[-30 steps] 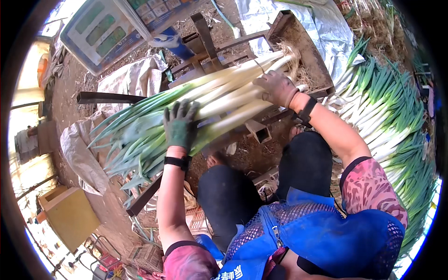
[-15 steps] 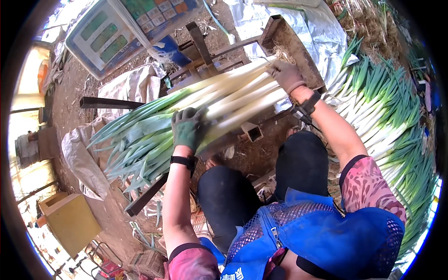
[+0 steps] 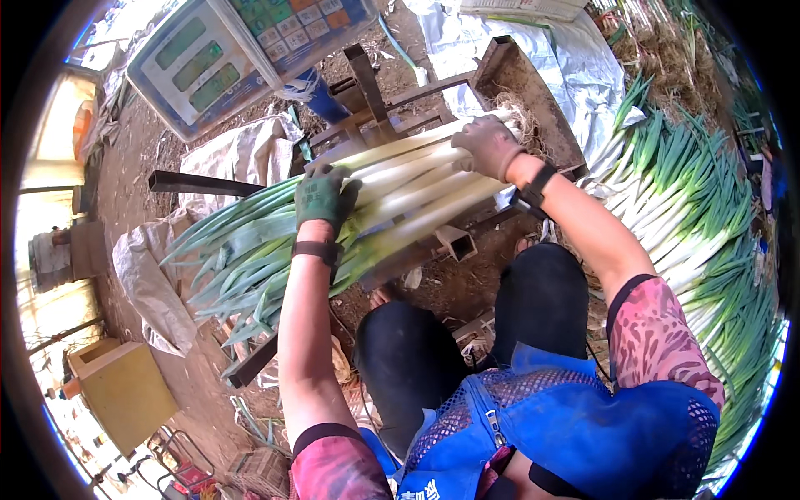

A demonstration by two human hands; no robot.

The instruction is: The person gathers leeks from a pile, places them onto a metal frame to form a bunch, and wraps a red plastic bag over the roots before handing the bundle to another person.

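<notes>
A bundle of long green onions lies across a rusty metal frame, white stalks and roots toward the right, green leaves fanning out to the left. My left hand, in a dark green glove, rests over the stalks where white turns to green, its fingers curled onto them. Near the root end, my right hand in a greyish glove is closed on the white stalks; its fingertips are partly hidden and a little blurred. Pale roots stick out just beyond it, beside the metal trough of the frame.
A digital scale with a keypad stands at the upper left. Many more green onions are piled along the right. Steel bars jut leftward from the frame. White sacks lie on the dirt, and a yellowish wooden box sits lower left.
My right hand has slid left along the white stalks, leaving the roots showing past it. My left hand has shifted slightly farther away and left across the bundle.
</notes>
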